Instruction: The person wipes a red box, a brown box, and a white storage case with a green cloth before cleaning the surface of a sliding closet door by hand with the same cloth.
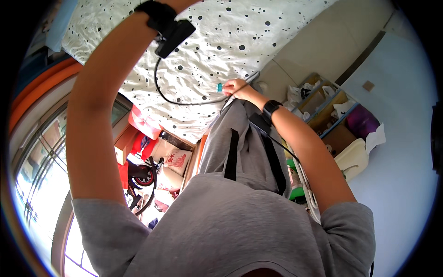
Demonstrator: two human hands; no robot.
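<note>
Sunlit bedroom, a white black-dotted bedsheet (203,41) across the bed: the right hand (234,87), fingers pinched on a small teal clip (220,87), holds grey trousers (240,147) just below the sheet's edge. The left hand is out of frame above the sheet, its grip impossible to tell. A thin black cable (175,99) loops over the soft cotton and could snag; the limp knit may slip free.

Bright window (37,184) left, wooden shelf (330,115) against pale wall (397,152) right.
</note>
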